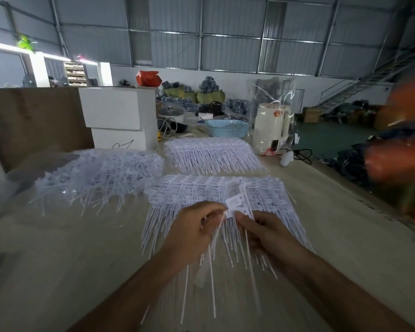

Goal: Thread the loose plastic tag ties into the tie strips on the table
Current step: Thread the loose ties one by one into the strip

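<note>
left hand [197,232]: we've got it pinching the tail of a loose tag tie [219,226], fingers curled round the thin white strand just below the tag heads.
right hand [261,227]: thumb and fingers pinched on a small white tag head [235,202] at the top of the bundle, so both hands are clamped on plastic, nothing slack.
where the work sits: right over the near stack of tie strips [216,195] on the table [58,248]; the loose tag ties are heaped in a messy pile [98,173] to the left, and a second neat stack [211,152] lies further back.
step we're on: looks like feeding one tail through a tag's hole.
doing it well: we'd keep the tag steady with the right hand, grip the tail close to its tip so it doesn't flex, and push straight.
watch out: the dangling tails tangle easily, so we'd lift just one strand clear.
</note>
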A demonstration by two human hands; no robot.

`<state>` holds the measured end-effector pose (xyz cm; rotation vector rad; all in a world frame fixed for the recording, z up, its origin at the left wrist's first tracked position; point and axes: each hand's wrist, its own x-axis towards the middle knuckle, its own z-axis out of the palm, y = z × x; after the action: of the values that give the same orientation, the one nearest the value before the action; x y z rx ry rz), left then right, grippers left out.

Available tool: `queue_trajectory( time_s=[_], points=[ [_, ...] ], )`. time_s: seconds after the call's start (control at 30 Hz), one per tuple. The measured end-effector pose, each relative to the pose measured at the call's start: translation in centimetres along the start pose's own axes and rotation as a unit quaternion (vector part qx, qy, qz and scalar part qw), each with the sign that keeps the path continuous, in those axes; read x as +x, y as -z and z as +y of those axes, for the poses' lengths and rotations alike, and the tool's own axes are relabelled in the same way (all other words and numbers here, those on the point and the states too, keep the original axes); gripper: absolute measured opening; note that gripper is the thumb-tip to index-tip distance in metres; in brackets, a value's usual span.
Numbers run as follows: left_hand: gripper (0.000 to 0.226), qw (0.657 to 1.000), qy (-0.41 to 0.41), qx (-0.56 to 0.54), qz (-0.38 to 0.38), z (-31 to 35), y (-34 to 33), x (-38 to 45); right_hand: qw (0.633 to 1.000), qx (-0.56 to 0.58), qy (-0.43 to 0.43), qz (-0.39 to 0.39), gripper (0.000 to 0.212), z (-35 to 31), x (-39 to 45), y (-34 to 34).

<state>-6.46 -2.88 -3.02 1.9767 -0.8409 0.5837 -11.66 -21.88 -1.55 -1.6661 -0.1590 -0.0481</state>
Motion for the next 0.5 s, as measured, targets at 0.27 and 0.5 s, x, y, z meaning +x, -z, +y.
queue_trajectory(
  time_s=[0.27,0.5],
  points=[
    [0.026,0.984,-0.118,0.128,-0.024,0.2,0.4,-0.4,0.998,0.041,-0.037,-0.001,0.037,-0.1,0.6,0.5],
    [0.045,0.95,-0.178,0.239,-0.089,0.2,1.0,-0.4,0.998,0.019,-0.047,-0.038,0.035,1.2,0.5,0.1]
  ],
)
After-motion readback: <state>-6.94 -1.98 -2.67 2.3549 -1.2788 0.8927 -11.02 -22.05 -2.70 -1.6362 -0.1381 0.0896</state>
